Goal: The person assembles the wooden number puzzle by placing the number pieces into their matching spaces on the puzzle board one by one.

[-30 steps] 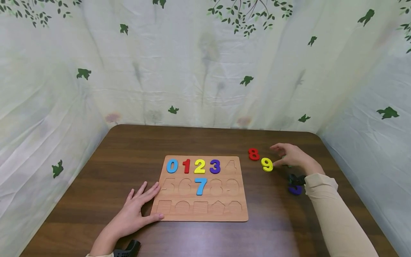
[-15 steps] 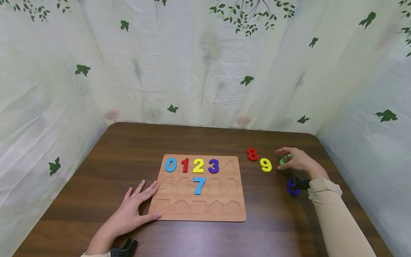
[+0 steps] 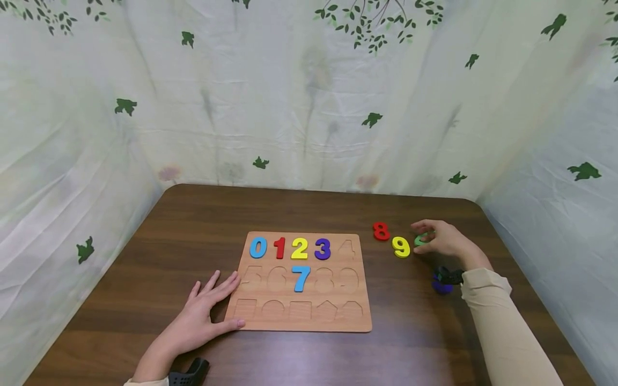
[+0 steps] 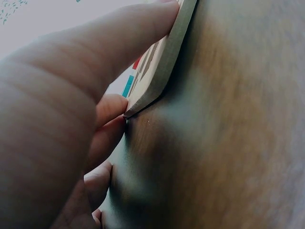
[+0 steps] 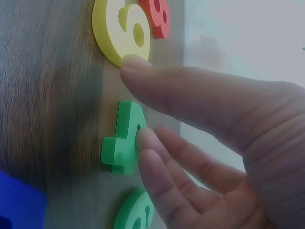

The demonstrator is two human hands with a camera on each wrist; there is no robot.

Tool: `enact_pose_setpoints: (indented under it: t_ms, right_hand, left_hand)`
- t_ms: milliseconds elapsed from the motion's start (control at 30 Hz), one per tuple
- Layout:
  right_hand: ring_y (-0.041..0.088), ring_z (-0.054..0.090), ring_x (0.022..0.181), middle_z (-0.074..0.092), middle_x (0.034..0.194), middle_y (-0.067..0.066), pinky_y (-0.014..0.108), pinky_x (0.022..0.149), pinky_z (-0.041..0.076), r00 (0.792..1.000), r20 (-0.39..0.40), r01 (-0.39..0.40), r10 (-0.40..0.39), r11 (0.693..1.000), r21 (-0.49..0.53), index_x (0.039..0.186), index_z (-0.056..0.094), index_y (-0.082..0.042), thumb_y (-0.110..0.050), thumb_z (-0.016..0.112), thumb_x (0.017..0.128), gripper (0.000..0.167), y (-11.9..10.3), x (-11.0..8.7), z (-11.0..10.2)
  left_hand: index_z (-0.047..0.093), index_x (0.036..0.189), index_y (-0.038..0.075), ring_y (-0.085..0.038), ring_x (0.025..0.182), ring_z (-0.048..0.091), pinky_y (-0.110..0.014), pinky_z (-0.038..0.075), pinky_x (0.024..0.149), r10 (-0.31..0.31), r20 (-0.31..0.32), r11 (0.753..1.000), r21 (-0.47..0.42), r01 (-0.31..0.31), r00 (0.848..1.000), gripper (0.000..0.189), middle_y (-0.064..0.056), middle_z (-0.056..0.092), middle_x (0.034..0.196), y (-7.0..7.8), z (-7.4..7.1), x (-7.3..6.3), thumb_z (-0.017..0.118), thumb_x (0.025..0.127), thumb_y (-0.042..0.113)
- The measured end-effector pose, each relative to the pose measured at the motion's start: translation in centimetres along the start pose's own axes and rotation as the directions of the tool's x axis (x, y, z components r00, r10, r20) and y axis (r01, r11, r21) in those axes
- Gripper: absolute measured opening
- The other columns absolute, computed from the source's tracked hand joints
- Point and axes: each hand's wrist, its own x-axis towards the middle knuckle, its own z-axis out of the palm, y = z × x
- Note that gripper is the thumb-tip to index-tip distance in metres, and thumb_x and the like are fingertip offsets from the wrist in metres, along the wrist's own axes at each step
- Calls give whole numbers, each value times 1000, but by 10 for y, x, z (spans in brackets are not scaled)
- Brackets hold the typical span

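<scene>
Green number 4 [image 5: 125,148] lies on table [image 3: 396,300] at fingertips of right hand [image 3: 449,241], which grips nothing, thumb apart; left hand [image 3: 201,315] rests, unclenched, on puzzle board [image 3: 309,326]; step judged pick-up, next move calling for thumb-and-finger pinch.

From well behind the fingers [image 3: 223,292], the head view looks forward and down; wrist views look closely along them, left sharing the board [image 3: 270,324], right the yellow nine [image 5: 117,37].
</scene>
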Motion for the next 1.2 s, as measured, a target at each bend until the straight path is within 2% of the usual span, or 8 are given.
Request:
enact_pose_setpoints:
  t_ms: [233, 433, 533, 600, 667, 800, 867, 1200]
  right_hand:
    - [46, 70, 124, 61, 143, 34, 55, 101, 61, 1000, -3, 14, -14, 1000, 25, 150, 55, 4, -18, 87, 92, 70, -2, 2, 1]
    - [42, 73, 118, 66, 136, 30, 40, 90, 62, 997, -77, 8, -6, 1000, 23, 146, 60, 2, -20, 88, 91, 66, 2, 0, -3]
    - [43, 72, 118, 63, 139, 32, 41, 93, 61, 996, -85, -7, 10, 999, 33, 149, 57, 3, -22, 87, 92, 69, 9, -2, -4]
    - [42, 73, 117, 62, 138, 32, 47, 97, 60, 996, -84, -17, 20, 999, 36, 150, 55, 4, -23, 87, 92, 71, 14, -2, -3]
    - [38, 72, 111, 64, 132, 30, 46, 96, 59, 996, -78, -42, 45, 998, 36, 150, 54, 5, -23, 86, 92, 72, 19, -2, -2]
    - [25, 63, 95, 65, 109, 18, 34, 84, 52, 993, -68, -93, 96, 995, 41, 148, 55, 8, -22, 88, 90, 73, 23, -2, 1]
    - [22, 59, 92, 65, 103, 15, 31, 80, 49, 991, -64, -111, 114, 993, 43, 147, 55, 9, -21, 89, 89, 74, 23, -3, 1]
    - [26, 63, 95, 70, 105, 17, 31, 81, 49, 991, -51, -127, 126, 992, -12, 148, 55, 9, -23, 90, 88, 77, 18, -2, 3]
  left_hand:
    - [48, 164, 17, -54, 163, 18, -81, 6, 123, 2, -1, 1000, -5, -2, 1000, 96, -10, 45, 171, 0, 0, 1, 86, 85, 57]
    - [48, 164, 17, -54, 163, 17, -81, 5, 123, 2, -1, 1000, -3, -2, 1000, 96, -9, 44, 171, 0, 0, 3, 86, 85, 57]
    - [48, 164, 17, -54, 163, 17, -81, 5, 123, 1, -1, 1000, -1, -1, 1000, 96, -9, 44, 171, 1, -1, 4, 86, 85, 57]
    - [48, 164, 17, -54, 163, 17, -81, 5, 124, 0, -2, 1000, 1, 0, 1000, 96, -9, 44, 171, 1, -1, 4, 86, 85, 57]
    - [48, 164, 17, -54, 163, 17, -81, 5, 124, 0, 0, 1000, 2, 0, 1000, 96, -9, 44, 171, 1, -2, 4, 86, 86, 57]
    - [48, 164, 17, -54, 163, 17, -81, 5, 124, 1, 2, 1000, 0, -1, 1000, 96, -9, 44, 171, 1, -2, 3, 86, 86, 57]
    - [48, 164, 17, -54, 163, 17, -81, 5, 124, 3, 2, 1000, -2, -3, 1000, 95, -10, 44, 171, 1, -2, 3, 86, 86, 57]
    - [49, 163, 16, -55, 162, 18, -82, 6, 123, 10, -4, 1000, -9, -11, 1000, 94, -10, 45, 171, 0, 0, 0, 87, 86, 55]
